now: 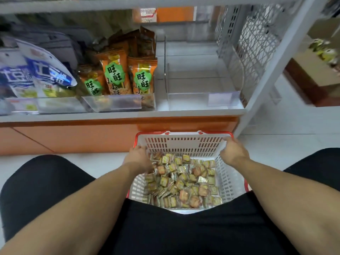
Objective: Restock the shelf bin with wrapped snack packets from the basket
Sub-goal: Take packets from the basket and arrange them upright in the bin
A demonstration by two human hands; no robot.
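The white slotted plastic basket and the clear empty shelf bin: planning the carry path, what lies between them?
In the head view, between the white slotted plastic basket and the clear empty shelf bin lie only the white shelf edge and the orange base panel.

White tiled floor (pixel 287 144) under slatted basket (pixel 184 144), white shelf (pixel 128 114) carrying clear bins (pixel 202 100), orange snack bags (pixel 117 76)

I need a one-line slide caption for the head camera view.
Both hands, left hand and right hand, at a white basket of snack packets, below an empty clear shelf bin.
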